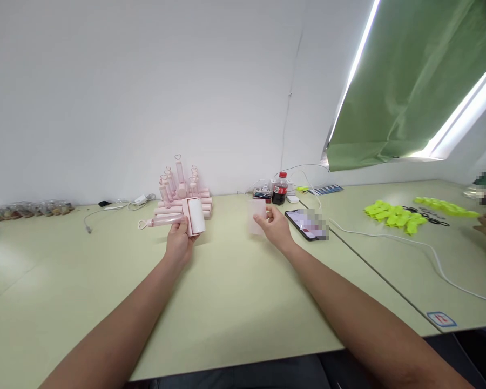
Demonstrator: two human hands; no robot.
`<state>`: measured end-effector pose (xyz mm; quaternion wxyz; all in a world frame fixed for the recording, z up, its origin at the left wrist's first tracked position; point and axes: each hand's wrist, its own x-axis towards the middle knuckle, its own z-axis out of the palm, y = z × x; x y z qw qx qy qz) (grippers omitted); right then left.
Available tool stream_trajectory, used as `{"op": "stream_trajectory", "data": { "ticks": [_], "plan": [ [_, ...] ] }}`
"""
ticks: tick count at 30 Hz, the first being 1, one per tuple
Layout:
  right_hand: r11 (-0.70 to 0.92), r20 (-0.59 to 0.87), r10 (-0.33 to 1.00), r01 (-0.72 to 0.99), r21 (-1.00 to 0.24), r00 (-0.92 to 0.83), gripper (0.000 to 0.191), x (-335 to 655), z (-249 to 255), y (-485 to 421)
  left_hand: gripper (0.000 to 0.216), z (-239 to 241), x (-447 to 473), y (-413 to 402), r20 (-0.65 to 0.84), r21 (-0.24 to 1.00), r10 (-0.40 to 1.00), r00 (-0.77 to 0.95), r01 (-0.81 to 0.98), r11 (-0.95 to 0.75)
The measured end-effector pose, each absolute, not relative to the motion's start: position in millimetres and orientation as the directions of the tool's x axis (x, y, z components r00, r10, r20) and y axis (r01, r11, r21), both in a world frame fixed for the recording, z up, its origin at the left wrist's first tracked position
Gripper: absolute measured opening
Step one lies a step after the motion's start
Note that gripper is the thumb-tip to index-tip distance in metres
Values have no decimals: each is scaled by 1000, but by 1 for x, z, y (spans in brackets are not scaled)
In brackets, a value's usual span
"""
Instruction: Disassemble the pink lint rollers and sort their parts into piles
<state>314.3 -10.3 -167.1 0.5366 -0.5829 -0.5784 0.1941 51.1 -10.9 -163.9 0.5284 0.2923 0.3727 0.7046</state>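
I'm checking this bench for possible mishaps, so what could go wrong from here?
The pink-handled roller in the left hand is close to the upright pink handles; a bump might topple some. The right hand, pinching a pale translucent piece, is beside the phone and could nudge it. The piece, held near one edge, might slip.

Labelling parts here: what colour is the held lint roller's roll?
The roll is white; see the head view.

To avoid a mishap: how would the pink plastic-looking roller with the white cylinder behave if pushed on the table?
The roller may turn, since its white cylinder is round. Its long handle juts sideways, so it would probably swing rather than run straight. The thin heart-shaped loop looks apt to snag.
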Motion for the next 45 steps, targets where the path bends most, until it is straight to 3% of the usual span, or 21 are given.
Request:
{"op": "stream_trajectory", "data": {
  "ticks": [2,5,8,13,17,27,33,38,45],
  "plan": [
    [131,391,874,636,-760,287,49,327,-163,-7,25,-165,50,-10,-4,850,957,-288,-505,-148],
    [33,367,887,753,-657,281,49,336,-160,-4,29,-169,54,-13,-5,875,966,-258,-468,-121],
    [13,329,911,783,-622,247,49,336,-161,-2,34,-171,59,-16,20,891,971,-239,-436,-126],
    [-54,270,929,813,-580,254,65,333,-165,1,40,-172,62,-17,12,920,965,-264,-374,-114],
    [-75,253,933,824,-562,258,63,333,-167,2,46,-174,63,-20,7,952,967,-256,-293,-84],
    [-50,189,957,770,-636,219,64,323,-175,1,49,-176,70,-25,5,973,972,-235,-222,-59],
    [13,177,971,704,-710,161,52,320,-180,-2,48,-174,73,-28,9,979,976,-220,-199,-54],
    [127,237,969,674,-728,73,34,318,-183,-3,47,-176,74,-27,30,974,977,-213,-213,-76],
    [278,415,908,666,-692,51,34,310,-169,-14,44,-175,73,-28,48,982,978,-204,-167,-83]
  ]
}}
